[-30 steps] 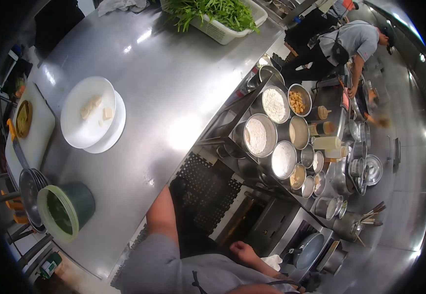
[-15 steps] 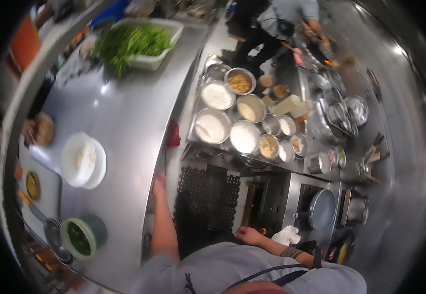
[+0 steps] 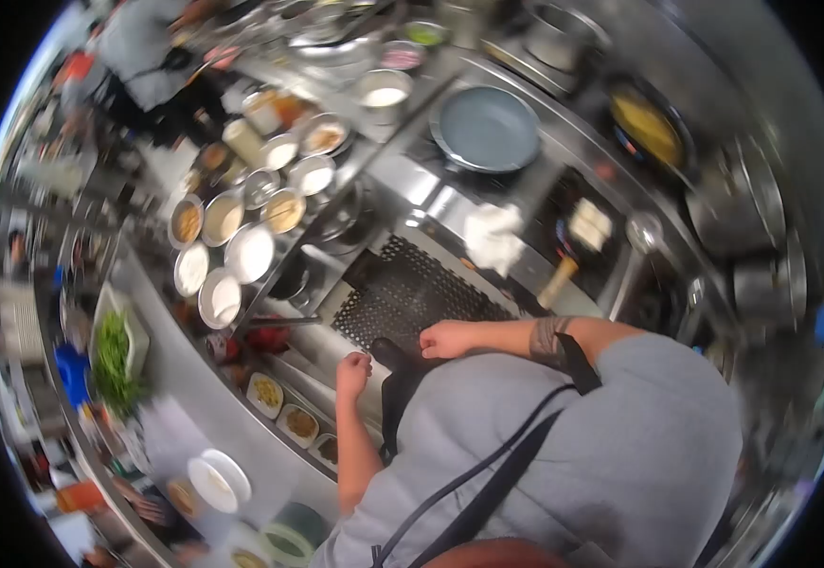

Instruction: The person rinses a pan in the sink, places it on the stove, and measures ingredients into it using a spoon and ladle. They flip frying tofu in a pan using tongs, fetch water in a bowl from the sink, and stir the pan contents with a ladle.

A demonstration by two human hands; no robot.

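Cloth (image 3: pixel 494 237) (white) beyond right fingers (image 3: pixel 428 346)

No text, brand, number or sign can be read; much of the view is blurred.

The scene is viewed through one head-worn camera, faced forward and steeply downward, with a round, wide-angle field framed by black corners. The wearer's torso in a grey shirt (image 3: pixel 564 454) is seen from directly above and very near, filling the lower right. The bare left hand (image 3: pixel 353 374) and bare right hand (image 3: pixel 445 339) are shown close, near the centre, with the perforated black floor mat (image 3: pixel 412 293) beyond. The long stainless-steel surface (image 3: pixel 183 367) is slanted across the lower left; a grey-shirted co-worker (image 3: pixel 142 43) is caught farther off, upper left, blurred.
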